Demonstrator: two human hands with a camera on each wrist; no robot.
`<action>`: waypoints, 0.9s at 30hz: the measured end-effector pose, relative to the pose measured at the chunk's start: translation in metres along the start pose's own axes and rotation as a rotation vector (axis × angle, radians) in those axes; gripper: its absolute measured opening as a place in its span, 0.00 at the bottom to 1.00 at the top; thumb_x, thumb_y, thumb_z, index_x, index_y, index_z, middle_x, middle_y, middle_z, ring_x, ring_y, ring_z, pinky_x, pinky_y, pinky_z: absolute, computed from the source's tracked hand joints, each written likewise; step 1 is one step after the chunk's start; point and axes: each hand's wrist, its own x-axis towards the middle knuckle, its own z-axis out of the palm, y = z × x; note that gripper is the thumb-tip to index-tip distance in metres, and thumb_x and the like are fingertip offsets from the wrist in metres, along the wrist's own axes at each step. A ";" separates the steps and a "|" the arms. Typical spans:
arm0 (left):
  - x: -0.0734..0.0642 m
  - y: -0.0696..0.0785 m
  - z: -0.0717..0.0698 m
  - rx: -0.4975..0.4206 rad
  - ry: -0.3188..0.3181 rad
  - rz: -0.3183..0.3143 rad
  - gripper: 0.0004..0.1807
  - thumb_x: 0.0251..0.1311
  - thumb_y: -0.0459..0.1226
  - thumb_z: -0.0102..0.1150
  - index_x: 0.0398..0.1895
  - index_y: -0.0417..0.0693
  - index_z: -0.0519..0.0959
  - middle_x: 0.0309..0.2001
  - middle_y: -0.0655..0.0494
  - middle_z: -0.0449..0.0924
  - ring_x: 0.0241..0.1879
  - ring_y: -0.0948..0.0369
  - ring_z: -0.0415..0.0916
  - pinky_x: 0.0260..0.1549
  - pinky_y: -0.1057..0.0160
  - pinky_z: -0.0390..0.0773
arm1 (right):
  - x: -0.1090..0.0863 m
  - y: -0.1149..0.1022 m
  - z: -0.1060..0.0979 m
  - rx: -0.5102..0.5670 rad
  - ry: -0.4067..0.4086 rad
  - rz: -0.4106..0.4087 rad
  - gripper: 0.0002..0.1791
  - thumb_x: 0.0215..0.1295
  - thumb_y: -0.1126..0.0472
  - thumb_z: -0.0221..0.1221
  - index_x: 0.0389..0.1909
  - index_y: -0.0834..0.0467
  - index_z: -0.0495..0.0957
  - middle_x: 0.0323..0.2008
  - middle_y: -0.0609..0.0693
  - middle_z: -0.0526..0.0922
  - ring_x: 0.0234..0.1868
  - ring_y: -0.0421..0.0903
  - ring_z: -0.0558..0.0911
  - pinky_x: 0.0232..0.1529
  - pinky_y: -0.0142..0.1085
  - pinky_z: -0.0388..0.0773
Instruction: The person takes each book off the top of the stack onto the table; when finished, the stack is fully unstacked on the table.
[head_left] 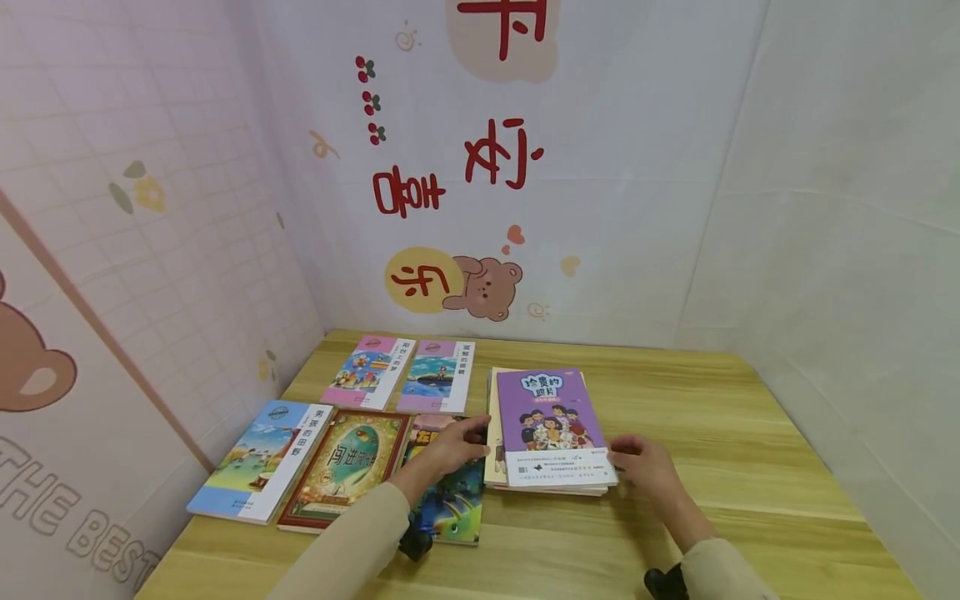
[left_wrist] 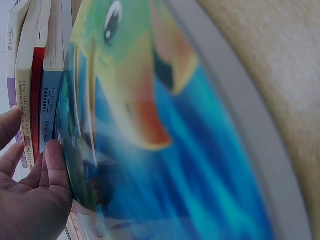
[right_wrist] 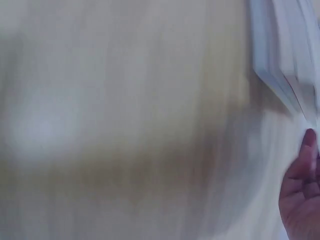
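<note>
A stack of several books lies near the table's middle, topped by a purple book (head_left: pixel 551 417) with a drawn group of children and a white band. A cream book (head_left: pixel 495 454) sticks out beneath it on the left; cream, red and blue spines (left_wrist: pixel 51 100) show in the left wrist view. My left hand (head_left: pixel 455 446) touches these spines with its fingertips, above a book with a colourful fish cover (head_left: pixel 459 508). At the stack's lower right corner, my right hand (head_left: pixel 643 462) has its fingertips at the book edges; the right wrist view is blurred.
Left of the stack lie a brown-bordered book (head_left: pixel 348 462) and a blue book (head_left: pixel 258 458). Behind them are two pink-and-white books, one at the left (head_left: pixel 367 372) and one at the right (head_left: pixel 437 375). The wooden table (head_left: pixel 697 408) meets cloth walls behind and at both sides.
</note>
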 end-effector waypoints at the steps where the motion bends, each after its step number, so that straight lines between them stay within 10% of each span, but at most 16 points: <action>1: 0.000 0.000 0.000 0.001 0.004 0.000 0.33 0.65 0.30 0.61 0.74 0.46 0.65 0.62 0.41 0.70 0.58 0.48 0.68 0.45 0.54 0.79 | 0.000 0.000 -0.003 -0.013 -0.002 0.003 0.28 0.71 0.58 0.58 0.64 0.73 0.68 0.55 0.69 0.77 0.43 0.54 0.82 0.35 0.43 0.79; 6: -0.001 0.000 0.001 0.005 0.019 0.011 0.33 0.64 0.29 0.61 0.73 0.44 0.66 0.62 0.41 0.70 0.56 0.48 0.68 0.43 0.55 0.79 | 0.000 0.001 -0.002 -0.090 -0.074 -0.005 0.37 0.69 0.47 0.61 0.64 0.75 0.69 0.53 0.67 0.79 0.44 0.52 0.80 0.39 0.41 0.77; 12: 0.000 -0.001 0.002 -0.010 -0.015 0.049 0.34 0.65 0.28 0.60 0.74 0.40 0.64 0.62 0.39 0.70 0.54 0.49 0.69 0.40 0.54 0.78 | -0.003 0.004 0.006 -0.035 -0.029 0.002 0.26 0.67 0.55 0.63 0.57 0.72 0.77 0.43 0.57 0.84 0.42 0.49 0.79 0.41 0.43 0.77; 27: 0.001 0.000 0.002 0.008 -0.014 0.037 0.33 0.66 0.29 0.60 0.74 0.42 0.64 0.63 0.39 0.68 0.58 0.46 0.68 0.43 0.54 0.78 | 0.001 0.004 -0.043 0.248 -0.206 -0.009 0.30 0.77 0.67 0.46 0.71 0.78 0.50 0.43 0.60 0.81 0.37 0.48 0.83 0.41 0.44 0.82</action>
